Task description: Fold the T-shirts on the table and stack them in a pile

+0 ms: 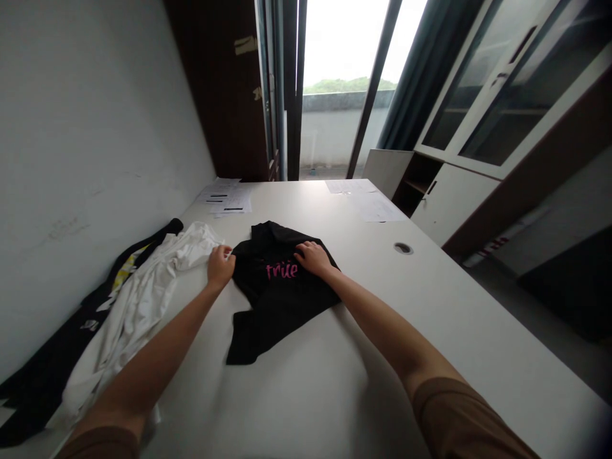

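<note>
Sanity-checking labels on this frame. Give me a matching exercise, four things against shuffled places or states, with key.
Things
1. central black shirt
2. white garment
3. left hand
4. right hand

Places or states
A. resting on top of the black shirt, right of its lettering
B. at the left edge of the black shirt
C. bears pink lettering
D. crumpled in a long heap, left of the black shirt

Pairs: 1-C, 2-D, 3-B, 4-A

Head view, forward, down over table [373, 255]
</note>
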`<state>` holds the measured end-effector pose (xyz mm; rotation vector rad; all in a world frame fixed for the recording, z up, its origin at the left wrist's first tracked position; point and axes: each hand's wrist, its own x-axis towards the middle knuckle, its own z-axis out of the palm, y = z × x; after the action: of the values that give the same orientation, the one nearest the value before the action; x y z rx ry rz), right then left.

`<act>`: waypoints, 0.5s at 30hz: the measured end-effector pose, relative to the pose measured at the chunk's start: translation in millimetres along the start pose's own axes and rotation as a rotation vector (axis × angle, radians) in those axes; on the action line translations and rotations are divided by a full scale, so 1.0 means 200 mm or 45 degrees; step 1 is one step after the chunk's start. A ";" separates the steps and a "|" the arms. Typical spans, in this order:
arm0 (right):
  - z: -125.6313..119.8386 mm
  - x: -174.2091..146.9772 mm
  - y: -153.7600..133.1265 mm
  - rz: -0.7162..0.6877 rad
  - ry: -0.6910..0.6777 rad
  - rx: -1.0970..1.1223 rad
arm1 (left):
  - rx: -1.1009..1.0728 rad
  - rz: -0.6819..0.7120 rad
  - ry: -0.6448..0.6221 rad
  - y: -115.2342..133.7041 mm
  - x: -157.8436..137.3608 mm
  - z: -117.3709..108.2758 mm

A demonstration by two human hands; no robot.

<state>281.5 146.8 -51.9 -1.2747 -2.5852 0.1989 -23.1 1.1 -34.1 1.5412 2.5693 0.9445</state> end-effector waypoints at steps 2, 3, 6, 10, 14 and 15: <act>-0.01 0.05 -0.05 -0.005 -0.088 -0.053 | 0.093 0.230 -0.037 0.10 0.03 0.08; -0.01 0.07 -0.07 0.036 -0.095 -0.091 | 0.173 0.331 -0.060 0.15 0.04 0.12; -0.01 0.12 -0.09 0.186 -0.094 -0.103 | 0.411 0.428 -0.200 0.27 0.10 0.22; -0.03 0.14 0.00 0.349 -0.142 0.152 | 0.455 0.380 -0.326 0.29 0.22 0.23; -0.12 0.12 0.27 0.618 0.016 0.645 | 0.457 0.268 -0.272 0.18 0.36 0.11; -0.15 0.10 0.36 0.647 0.041 0.702 | 0.466 0.213 -0.241 0.13 0.39 0.06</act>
<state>333.1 207.5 -35.6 -1.6345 -1.9151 0.8982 -39.0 79.3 -7.3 1.8486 2.6119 0.3185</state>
